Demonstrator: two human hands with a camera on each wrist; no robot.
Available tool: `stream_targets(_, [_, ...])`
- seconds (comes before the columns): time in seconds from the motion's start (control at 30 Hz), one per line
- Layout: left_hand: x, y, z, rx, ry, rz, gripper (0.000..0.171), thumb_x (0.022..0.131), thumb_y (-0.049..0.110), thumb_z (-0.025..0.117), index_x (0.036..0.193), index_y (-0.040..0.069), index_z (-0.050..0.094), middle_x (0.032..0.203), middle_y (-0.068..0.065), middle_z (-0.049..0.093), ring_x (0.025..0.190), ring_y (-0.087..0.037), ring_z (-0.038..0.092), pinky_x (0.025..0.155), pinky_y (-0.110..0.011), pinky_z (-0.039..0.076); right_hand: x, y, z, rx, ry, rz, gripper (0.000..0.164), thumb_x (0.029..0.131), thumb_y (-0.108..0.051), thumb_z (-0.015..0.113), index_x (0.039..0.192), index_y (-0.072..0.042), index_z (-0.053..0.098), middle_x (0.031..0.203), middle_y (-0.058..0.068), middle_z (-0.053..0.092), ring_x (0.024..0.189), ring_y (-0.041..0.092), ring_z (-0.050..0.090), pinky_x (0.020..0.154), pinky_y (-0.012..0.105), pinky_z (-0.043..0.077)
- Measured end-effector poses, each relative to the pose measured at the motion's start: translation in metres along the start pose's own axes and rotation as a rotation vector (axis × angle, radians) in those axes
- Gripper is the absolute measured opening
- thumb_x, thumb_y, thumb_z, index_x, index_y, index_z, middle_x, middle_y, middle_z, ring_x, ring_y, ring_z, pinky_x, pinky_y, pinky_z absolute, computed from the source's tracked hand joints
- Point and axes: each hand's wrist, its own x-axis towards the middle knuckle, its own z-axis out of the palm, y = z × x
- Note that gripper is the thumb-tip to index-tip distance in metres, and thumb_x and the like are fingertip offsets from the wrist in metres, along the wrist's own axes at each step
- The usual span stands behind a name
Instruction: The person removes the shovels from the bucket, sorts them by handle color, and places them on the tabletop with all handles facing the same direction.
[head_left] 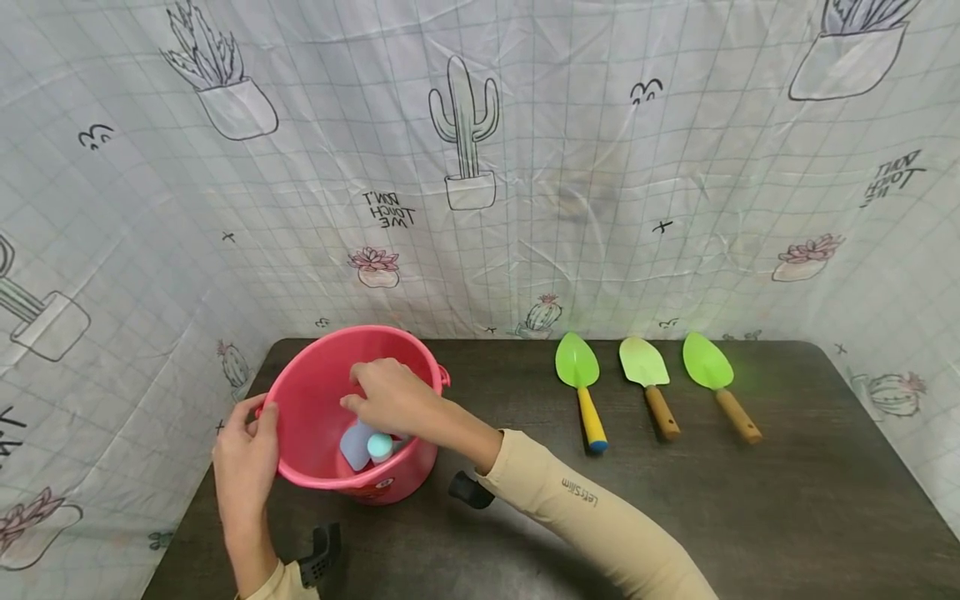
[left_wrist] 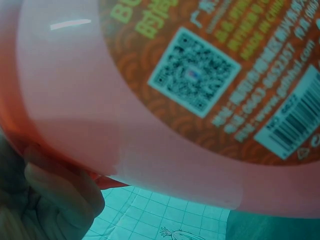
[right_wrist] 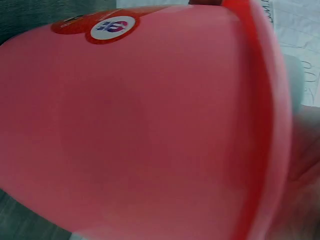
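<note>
Beige-sleeved, the left hand (head_left: 246, 462) curls its fingers over the rim of the pink plastic bucket (head_left: 311, 417) at lower left, probably to steady it. Inside are a lilac blade (head_left: 355, 447) and turquoise-ended piece (head_left: 380, 448) below the right hand (head_left: 393, 398), whose grip, if any, I cannot tell; three green-bladed trowels (head_left: 651, 389) lie at right on the tabletop (head_left: 510, 408), handles nearest, seemingly for easy reach.

This looks like a makeshift booth; whether it stands in a home, studio or workshop, I cannot tell. A creased, grid-printed cloth (head_left: 570, 150) hangs like a curtain at 9, 12 and 3 o'clock, closing in a dark wood-grain table (head_left: 787, 500). The cloth's potted-cactus drawings (head_left: 465, 133) and mirrored lettering (head_left: 388, 210) give a homely look. On the table, the bucket (head_left: 315, 392) toward 10 o'clock and the trowels (head_left: 647, 363) toward 2 are ordinary garden goods.
</note>
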Motion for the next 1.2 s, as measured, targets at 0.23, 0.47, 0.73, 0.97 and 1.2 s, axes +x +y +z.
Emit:
stream_targets(0.23, [0.001, 0.002, 0.001, -0.004, -0.004, -0.011, 0.051, 0.110, 0.031, 0.045, 0.144, -0.005, 0.052, 0.119, -0.033, 0.068, 0.088, -0.037, 0.071, 0.054, -0.021, 0.047, 0.008, 0.005, 0.006, -0.026, -0.071, 0.083, 0.018, 0.096, -0.020, 0.075, 0.096, -0.006, 0.063, 0.063, 0.004, 0.057, 0.050, 0.013, 0.054, 0.053, 0.018, 0.046])
stream_targets(0.47, [0.003, 0.003, 0.001, 0.002, -0.002, -0.021, 0.051, 0.109, 0.031, 0.045, 0.145, -0.005, 0.052, 0.118, -0.033, 0.068, 0.084, -0.033, 0.069, 0.054, -0.021, 0.047, 0.014, 0.007, 0.006, -0.054, -0.239, 0.151, 0.024, 0.096, -0.026, 0.074, 0.086, -0.008, 0.064, 0.064, 0.004, 0.057, 0.055, 0.017, 0.059, 0.055, 0.020, 0.047])
stream_targets(0.73, [0.003, 0.002, 0.000, 0.004, -0.002, -0.011, 0.051, 0.109, 0.030, 0.045, 0.145, -0.006, 0.052, 0.119, -0.034, 0.068, 0.089, -0.038, 0.070, 0.054, -0.020, 0.047, 0.020, 0.009, 0.007, -0.084, -0.384, 0.179, 0.021, 0.091, -0.018, 0.077, 0.085, -0.006, 0.062, 0.069, 0.005, 0.059, 0.059, 0.016, 0.058, 0.058, 0.021, 0.048])
stream_targets(0.97, [0.001, 0.003, 0.000, 0.005, -0.004, -0.025, 0.051, 0.109, 0.032, 0.044, 0.145, -0.004, 0.052, 0.123, -0.033, 0.067, 0.100, -0.045, 0.069, 0.057, -0.016, 0.045, 0.025, 0.008, 0.010, -0.290, -0.497, 0.170, 0.018, 0.091, -0.007, 0.072, 0.089, -0.008, 0.054, 0.072, 0.001, 0.049, 0.060, 0.010, 0.045, 0.056, 0.019, 0.039])
stream_targets(1.2, [0.000, 0.002, 0.000, 0.001, -0.013, -0.018, 0.052, 0.109, 0.032, 0.043, 0.145, -0.005, 0.051, 0.123, -0.035, 0.066, 0.100, -0.047, 0.069, 0.056, -0.016, 0.046, 0.022, 0.008, 0.009, -0.267, -0.480, 0.171, 0.017, 0.089, -0.008, 0.073, 0.092, -0.008, 0.056, 0.078, 0.003, 0.054, 0.067, 0.012, 0.050, 0.060, 0.021, 0.044])
